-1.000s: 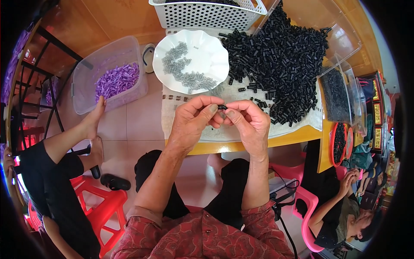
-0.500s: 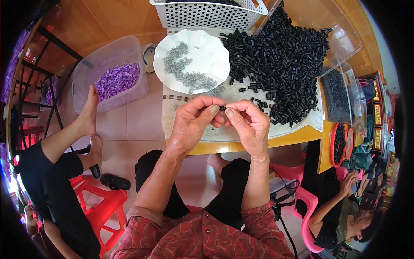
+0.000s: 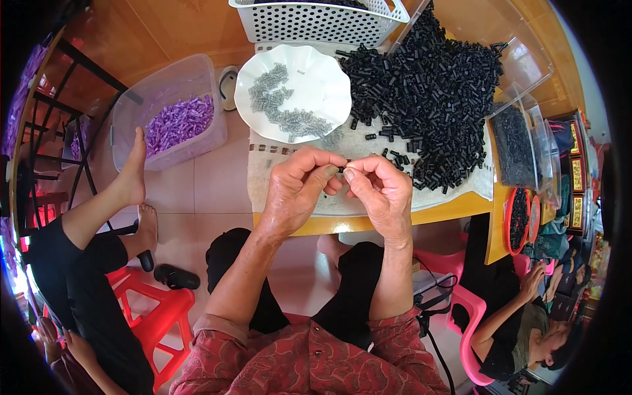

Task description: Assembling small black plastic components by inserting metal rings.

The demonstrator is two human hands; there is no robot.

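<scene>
Both my hands meet over the front of the cloth-covered table. Between my left hand's (image 3: 301, 187) thumb and index finger and those of my right hand (image 3: 378, 191) is a small black cylindrical part (image 3: 341, 169), mostly covered by the fingertips. Just beyond my left hand stands a white scalloped plate (image 3: 316, 72) with small metal springs (image 3: 299, 123) scattered on it; some springs lie on the cloth by its rim. To the right of my right hand spreads a big heap of small black cylindrical parts (image 3: 428, 92).
A white perforated basket (image 3: 316, 25) stands at the back. Clear plastic bins (image 3: 517, 145) and a red-rimmed tray (image 3: 508, 220) sit at the right. On the floor at left are a bin of purple pieces (image 3: 179, 125) and a red stool (image 3: 155, 316). People sit at both sides.
My fingertips have closed in further around the small black part, hiding more of it. The hands stay in nearly the same place.
</scene>
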